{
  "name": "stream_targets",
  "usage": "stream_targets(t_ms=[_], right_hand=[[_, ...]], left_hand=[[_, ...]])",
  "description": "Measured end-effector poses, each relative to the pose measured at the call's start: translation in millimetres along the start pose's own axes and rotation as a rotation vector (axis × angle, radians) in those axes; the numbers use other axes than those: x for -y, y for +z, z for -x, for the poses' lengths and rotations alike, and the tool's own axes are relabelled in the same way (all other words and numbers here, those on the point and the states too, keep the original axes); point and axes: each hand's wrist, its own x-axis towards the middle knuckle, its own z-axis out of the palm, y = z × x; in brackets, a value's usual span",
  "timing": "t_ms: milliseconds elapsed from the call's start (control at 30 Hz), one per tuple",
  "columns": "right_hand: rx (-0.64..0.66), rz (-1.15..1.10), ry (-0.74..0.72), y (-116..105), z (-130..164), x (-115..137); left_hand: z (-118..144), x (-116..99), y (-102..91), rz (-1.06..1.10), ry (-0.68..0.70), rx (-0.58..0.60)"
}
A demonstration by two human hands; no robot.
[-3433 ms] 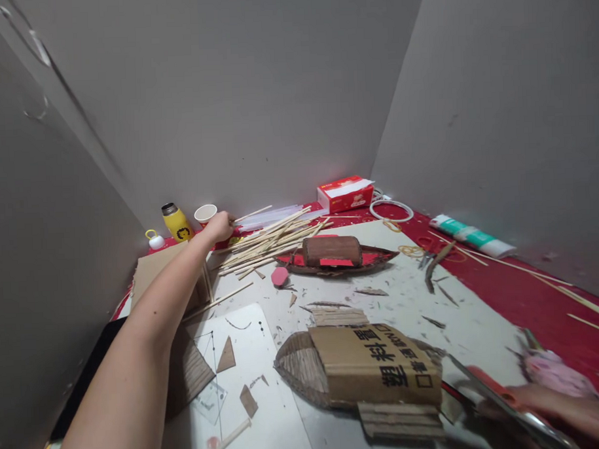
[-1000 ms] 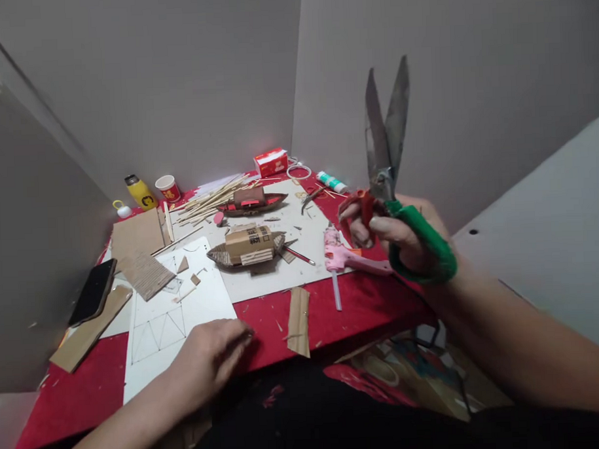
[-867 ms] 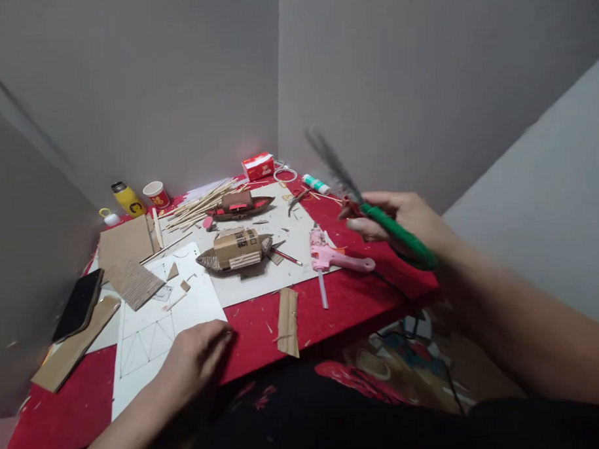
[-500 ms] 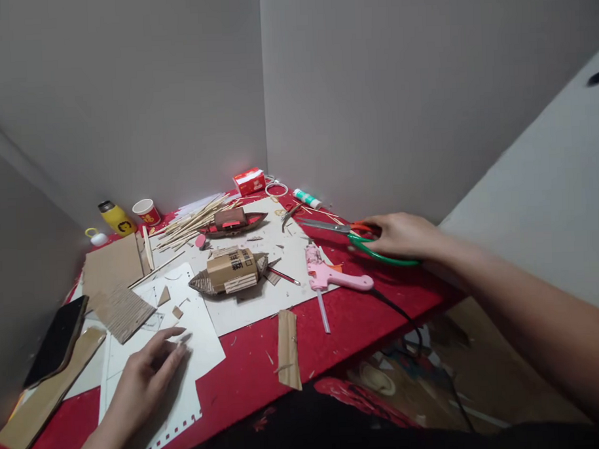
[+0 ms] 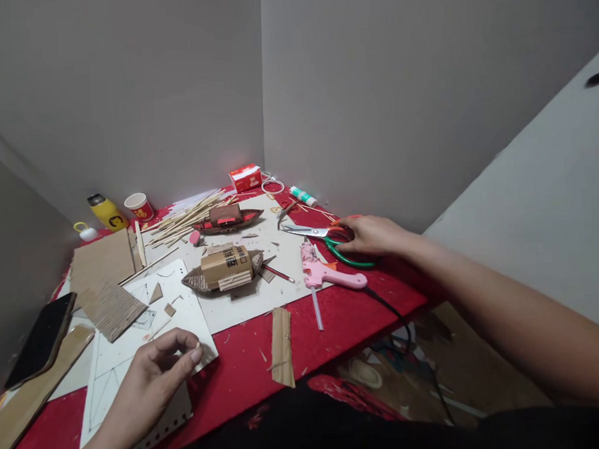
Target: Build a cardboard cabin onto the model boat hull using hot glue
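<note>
My left hand (image 5: 155, 377) sits at the near left, thumb and fingers pinching the right edge of a white sheet (image 5: 118, 362) with pencilled triangles. My right hand (image 5: 373, 235) rests at the right on the red and green handles of large scissors (image 5: 307, 231), which lie flat on the red table (image 5: 346, 314) with blades pointing left. A pink glue gun (image 5: 325, 274) lies just in front of the scissors. A cardboard boat model (image 5: 225, 269) sits in the middle on a grey board (image 5: 248, 305).
A finished brown boat (image 5: 228, 218) and a pile of wooden sticks (image 5: 184, 220) lie at the back. Yellow bottle (image 5: 106, 212), paper cup (image 5: 138, 206), red tissue box (image 5: 245, 177). A phone (image 5: 41, 338), corrugated cardboard (image 5: 110, 310) and a cardboard strip (image 5: 283, 346) lie nearer.
My right hand brought the raised scissors down and laid them flat on the table. My left hand pulled back from the stick pile and closed on the white sheet's edge.
</note>
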Motion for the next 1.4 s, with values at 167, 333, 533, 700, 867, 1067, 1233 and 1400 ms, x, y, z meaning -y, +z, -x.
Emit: stream_targets(t_ms=[167,333,533,700,867,1067,1233,1400], right_hand=[[-0.041,-0.056,-0.036,-4,-7,2],[-0.228,-0.164,-0.100,-19,27,28],[-0.149,-0.888,-0.397,-8,108,123],[0.158,-1.369,-0.350,19,133,176],[0.075,-1.490,-0.278,24,133,170],[-0.323,-1.579,-0.037,15,131,130],[-0.363,-1.427,0.066,24,136,120],[-0.410,-1.378,0.048,28,134,123]], left_hand=[[2,-4,3.8,0.007,-0.017,-0.005],[0,-9,9.8,0.135,-0.068,-0.014],[-13,-26,39.1,0.375,-0.039,0.052],[-12,-44,63.9,0.317,0.135,0.134],[-10,-46,68.6,0.242,0.215,0.169],[-26,-47,87.2,-0.640,0.264,0.197],[-37,-55,105.0,-0.936,0.377,0.306],[-31,-52,87.8,-0.850,0.370,0.357]])
